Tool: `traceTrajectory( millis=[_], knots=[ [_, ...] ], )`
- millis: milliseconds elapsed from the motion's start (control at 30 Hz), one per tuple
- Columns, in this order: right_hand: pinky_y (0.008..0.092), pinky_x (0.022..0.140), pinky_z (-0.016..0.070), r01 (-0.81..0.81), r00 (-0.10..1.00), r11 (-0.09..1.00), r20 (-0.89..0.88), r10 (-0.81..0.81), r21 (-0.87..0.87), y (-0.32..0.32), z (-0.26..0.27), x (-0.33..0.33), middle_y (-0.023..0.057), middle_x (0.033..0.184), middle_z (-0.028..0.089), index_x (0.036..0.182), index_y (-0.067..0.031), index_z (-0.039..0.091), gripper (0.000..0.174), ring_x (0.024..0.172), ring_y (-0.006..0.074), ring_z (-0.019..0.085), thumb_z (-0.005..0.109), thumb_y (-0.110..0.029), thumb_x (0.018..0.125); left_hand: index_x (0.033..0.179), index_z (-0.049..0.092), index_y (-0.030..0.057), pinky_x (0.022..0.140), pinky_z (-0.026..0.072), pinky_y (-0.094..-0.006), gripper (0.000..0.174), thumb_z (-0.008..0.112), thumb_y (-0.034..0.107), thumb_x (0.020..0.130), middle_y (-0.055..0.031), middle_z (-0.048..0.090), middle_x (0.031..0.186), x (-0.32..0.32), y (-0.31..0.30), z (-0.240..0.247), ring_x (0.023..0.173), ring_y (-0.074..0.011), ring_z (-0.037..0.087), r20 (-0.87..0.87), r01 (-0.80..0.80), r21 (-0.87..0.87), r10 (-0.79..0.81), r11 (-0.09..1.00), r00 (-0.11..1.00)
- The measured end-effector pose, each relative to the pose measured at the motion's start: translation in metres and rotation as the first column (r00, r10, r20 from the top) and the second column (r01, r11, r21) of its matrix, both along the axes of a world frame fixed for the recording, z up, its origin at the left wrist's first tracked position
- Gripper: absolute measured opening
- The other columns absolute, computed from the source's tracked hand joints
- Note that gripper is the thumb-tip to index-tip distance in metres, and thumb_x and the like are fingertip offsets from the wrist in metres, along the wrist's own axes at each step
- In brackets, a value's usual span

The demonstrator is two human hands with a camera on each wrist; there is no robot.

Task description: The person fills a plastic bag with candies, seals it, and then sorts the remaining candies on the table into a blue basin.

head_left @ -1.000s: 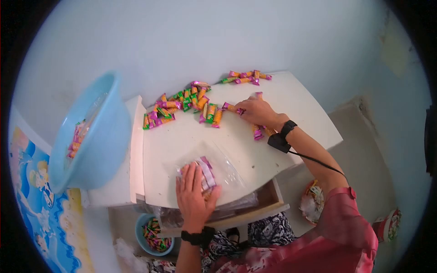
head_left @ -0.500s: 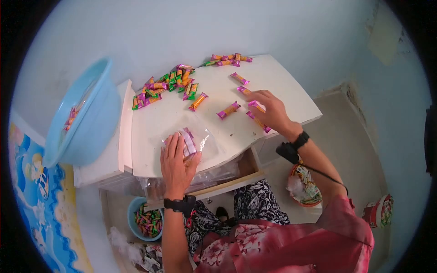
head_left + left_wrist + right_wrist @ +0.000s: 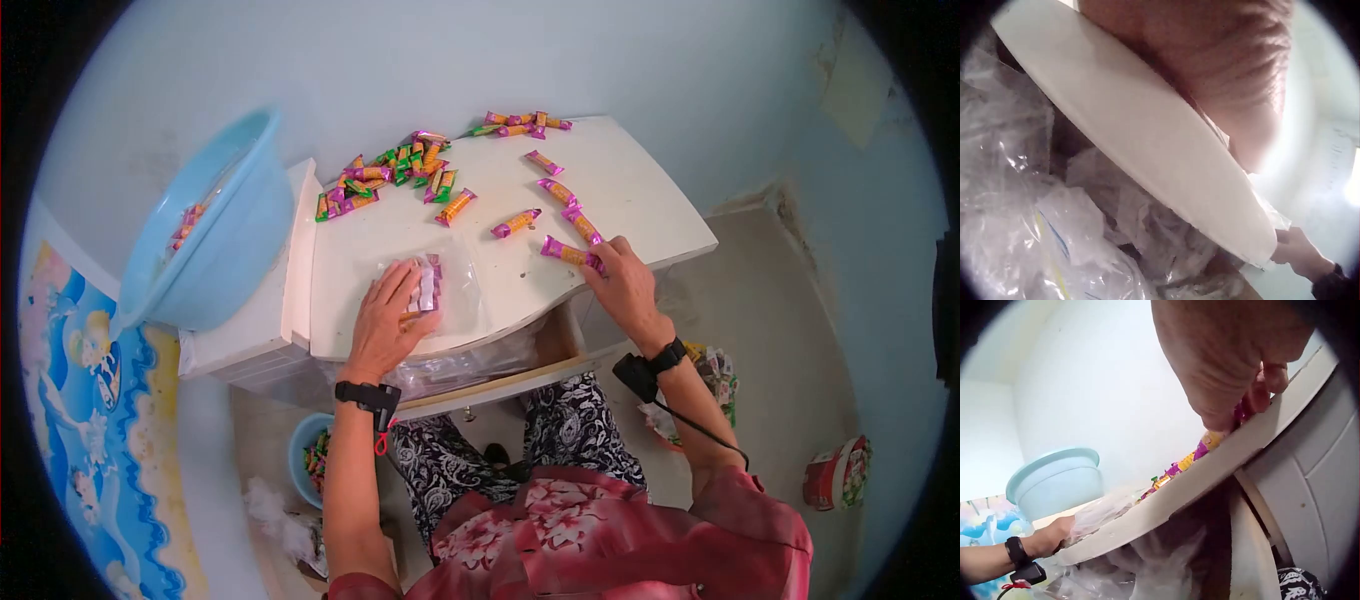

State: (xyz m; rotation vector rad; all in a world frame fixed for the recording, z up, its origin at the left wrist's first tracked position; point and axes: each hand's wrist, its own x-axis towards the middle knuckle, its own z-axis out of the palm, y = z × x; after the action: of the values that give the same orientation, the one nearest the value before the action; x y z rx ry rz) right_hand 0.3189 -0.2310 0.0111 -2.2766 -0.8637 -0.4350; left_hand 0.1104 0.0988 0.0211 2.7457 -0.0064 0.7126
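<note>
My left hand [image 3: 388, 318] lies with extended fingers over a clear plastic bag [image 3: 460, 290] holding purple-and-white packets [image 3: 427, 282], near the tabletop's front edge. My right hand [image 3: 628, 290] pinches the right end of a purple-and-orange wrapped snack [image 3: 566, 251]. In the right wrist view, curled fingers of my right hand [image 3: 1235, 362] meet purple wrapper at the table edge. Beyond that snack, several like it form a loose line, among them one snack [image 3: 582, 226] close by. Two more lie apart to the left, including this snack [image 3: 516, 223].
Piles of green and purple snacks [image 3: 408, 162] line the wall side of the white table [image 3: 640, 190]. A large blue basin [image 3: 225, 240] stands tilted at left. Below, an open drawer [image 3: 500, 375] holds clear bags [image 3: 1104, 231]; a small blue tub [image 3: 298, 455] is on the floor.
My right hand has moved back toward the table's front edge, uncovering several snacks in a line. Snacks near the middle now lie apart. My left hand stays on the bag; the head view has shifted.
</note>
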Motion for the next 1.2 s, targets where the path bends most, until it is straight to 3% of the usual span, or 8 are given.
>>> traceTrajectory(
  millis=[133,267,400,500,667,800,1067,1200],
  knots=[
    [0.0378,0.070,0.0552,-0.058,0.984,0.968,-0.147,0.096,0.245,-0.001,0.000,-0.022,0.0125,0.098,0.066,0.110,-0.0026,0.072,0.027,0.078,0.0262,0.067,0.082,-0.014,0.087,0.142,0.060,-0.0006,0.118,0.0391,-0.0502,0.061,0.076,0.034,0.093,-0.0204,0.057,0.149,-0.021,-0.041,0.017,0.142,-0.0409,0.049,0.298,-0.177,-0.166,0.221,0.970,0.929],
    [0.0316,0.067,0.0534,-0.139,0.963,0.903,-0.156,0.218,0.407,0.013,-0.012,-0.055,0.0107,0.094,0.068,0.113,-0.0010,0.072,0.031,0.073,0.0195,0.065,0.084,-0.008,0.086,0.122,0.068,0.0010,0.099,0.0485,-0.0487,0.046,0.081,0.031,0.090,-0.0151,0.066,0.120,-0.018,-0.105,0.010,0.112,-0.0375,0.062,0.385,-0.322,-0.023,0.305,0.947,0.871],
    [0.0309,0.067,0.0532,0.009,0.910,0.857,-0.359,0.206,0.515,0.031,-0.024,-0.075,0.0106,0.091,0.069,0.109,0.0018,0.069,0.029,0.073,0.0163,0.063,0.083,-0.010,0.088,0.109,0.068,0.0025,0.088,0.0490,-0.0467,0.037,0.083,0.029,0.087,-0.0122,0.063,0.106,0.010,-0.142,0.013,0.101,-0.0356,0.060,0.298,-0.321,-0.027,0.315,0.947,0.901],
    [0.0261,0.066,0.0505,0.003,0.931,0.884,-0.325,0.169,0.467,0.026,-0.023,-0.081,0.0026,0.087,0.066,0.108,0.0000,0.071,0.023,0.074,0.0087,0.059,0.083,-0.008,0.090,0.101,0.067,0.0040,0.083,0.0478,-0.0470,0.031,0.083,0.025,0.086,-0.0117,0.061,0.099,0.023,-0.145,0.009,0.097,-0.0343,0.058,0.229,-0.363,-0.017,0.358,0.931,0.905],
    [0.0244,0.062,0.0532,-0.048,0.915,0.884,-0.335,0.226,0.465,0.008,-0.030,-0.080,0.0036,0.096,0.063,0.110,0.0011,0.071,0.021,0.079,0.0082,0.061,0.080,-0.007,0.093,0.091,0.066,0.0060,0.079,0.0491,-0.0455,0.016,0.079,0.016,0.087,-0.0091,0.061,0.091,0.023,-0.132,-0.014,0.091,-0.0328,0.059,0.239,-0.354,-0.084,0.364,0.931,0.900],
    [0.0274,0.066,0.0567,0.015,0.765,0.760,-0.497,0.410,0.650,0.010,-0.022,-0.093,0.0080,0.102,0.062,0.112,0.0029,0.070,0.020,0.081,0.0131,0.066,0.077,-0.003,0.094,0.090,0.067,0.0066,0.075,0.0497,-0.0450,0.014,0.078,0.014,0.089,-0.0078,0.060,0.086,0.010,-0.139,-0.014,0.087,-0.0315,0.060,0.238,-0.351,-0.203,0.394,0.914,0.888],
    [0.0274,0.066,0.0603,-0.033,0.805,0.776,-0.443,0.394,0.630,0.008,-0.022,-0.097,0.0081,0.104,0.062,0.114,0.0040,0.069,0.021,0.081,0.0137,0.069,0.074,-0.002,0.095,0.091,0.067,0.0052,0.072,0.0504,-0.0456,0.018,0.078,0.019,0.091,-0.0079,0.062,0.086,0.022,-0.143,-0.005,0.083,-0.0302,0.063,0.199,-0.390,-0.023,0.387,0.920,0.900],
    [0.0273,0.067,0.0587,-0.029,0.832,0.792,-0.424,0.357,0.610,0.000,-0.025,-0.098,0.0085,0.103,0.063,0.115,0.0038,0.068,0.023,0.080,0.0125,0.069,0.075,-0.003,0.095,0.091,0.068,0.0049,0.070,0.0507,-0.0405,0.016,0.079,0.016,0.090,-0.0082,0.062,0.085,0.022,-0.137,-0.020,0.076,-0.0268,0.063,0.152,-0.365,-0.226,0.403,0.903,0.903]
  ],
)
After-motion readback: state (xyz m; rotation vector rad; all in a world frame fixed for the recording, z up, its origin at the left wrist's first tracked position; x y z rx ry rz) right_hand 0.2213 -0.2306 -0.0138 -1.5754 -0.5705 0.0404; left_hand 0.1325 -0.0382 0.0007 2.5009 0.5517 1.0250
